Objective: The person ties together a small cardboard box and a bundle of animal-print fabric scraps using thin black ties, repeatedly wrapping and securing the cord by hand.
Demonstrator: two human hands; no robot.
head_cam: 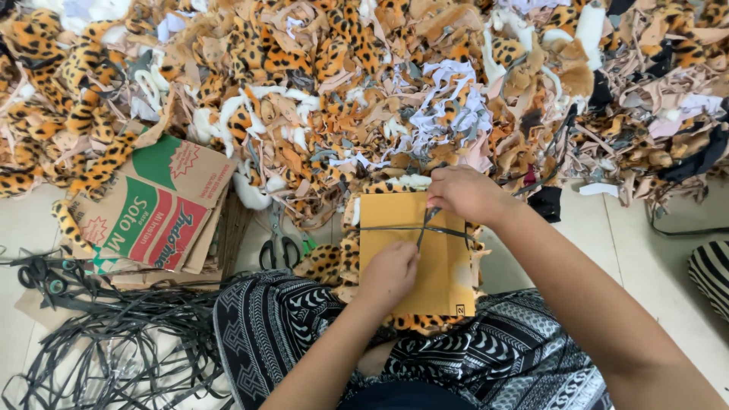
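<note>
Hands [389, 273] [463, 193] apparently tie strap [410, 228] around cardboard bundle [444, 262].

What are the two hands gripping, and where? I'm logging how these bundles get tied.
Both hands grip a thin dark strap crossed over a tan cardboard sheet: the left hand its lower end, the right hand its upper end.

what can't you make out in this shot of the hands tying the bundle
- Head view: the bundle under the cardboard sheet; only leopard-print edges show.
- Left hand fingertips, curled under, hide how the black strap is gripped.
- Scissors blades, partly under fabric scraps.
- Striped item, cut off by right edge.
</note>
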